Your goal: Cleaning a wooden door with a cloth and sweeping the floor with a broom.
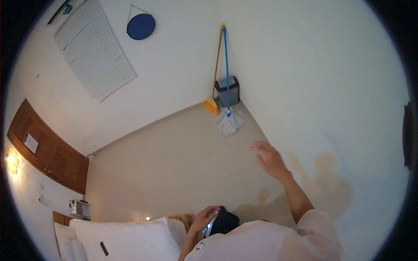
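Observation:
My right hand [269,159] is stretched out in front of me over the floor, its fingers bent and apart with nothing in them. Low in the picture, my left hand [207,218] is beside a dark cloth-like thing [225,222] at my body; whether it grips this I cannot see. Farther off, in the corner, a string mop [228,121] with a blue handle rests head-down on the floor. A broom [212,106] with orange bristles and a yellow handle leans next to it. Behind both stands a grey waste bin [233,94] with a black rim.
A bed [130,238] with white bedding and a black remote control [104,248] lies at lower left. Beyond it are a wooden door [54,150] and a lit wall lamp [12,160]. A blind [98,55] and a round mirror [141,26] hang on the far wall.

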Available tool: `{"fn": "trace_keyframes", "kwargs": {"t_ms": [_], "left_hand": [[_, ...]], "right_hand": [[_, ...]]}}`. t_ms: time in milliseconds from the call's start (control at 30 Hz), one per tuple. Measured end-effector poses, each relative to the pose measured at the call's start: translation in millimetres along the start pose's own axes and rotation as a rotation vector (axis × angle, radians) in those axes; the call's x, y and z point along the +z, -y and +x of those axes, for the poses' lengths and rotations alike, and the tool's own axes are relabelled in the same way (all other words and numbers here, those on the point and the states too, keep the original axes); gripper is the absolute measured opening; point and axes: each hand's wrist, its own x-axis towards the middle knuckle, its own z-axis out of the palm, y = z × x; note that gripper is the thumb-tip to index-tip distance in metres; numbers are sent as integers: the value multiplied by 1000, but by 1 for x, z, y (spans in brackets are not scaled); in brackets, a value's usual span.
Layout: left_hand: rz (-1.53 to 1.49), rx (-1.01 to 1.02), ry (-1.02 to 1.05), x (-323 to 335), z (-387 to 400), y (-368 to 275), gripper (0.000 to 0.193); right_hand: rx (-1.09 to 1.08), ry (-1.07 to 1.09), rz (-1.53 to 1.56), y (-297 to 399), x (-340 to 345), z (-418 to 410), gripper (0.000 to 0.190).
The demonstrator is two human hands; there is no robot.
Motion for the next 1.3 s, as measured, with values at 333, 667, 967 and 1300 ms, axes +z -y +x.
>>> {"fn": "trace_keyframes", "kwargs": {"t_ms": [333, 667, 967, 1300], "left_hand": [[215, -21, 35, -185, 246, -77, 28], [548, 397, 210, -286, 600, -257, 28], [537, 513, 178, -363, 868, -347, 31], [528, 459, -38, -392, 1152, -389, 48]], "right_hand": [[480, 870, -278, -226, 233, 42, 30], [1243, 642, 93, -344, 148, -175, 34], [885, 306, -59, -424, 266, 292, 34], [1005, -78, -203, -416, 263, 456, 27]]}}
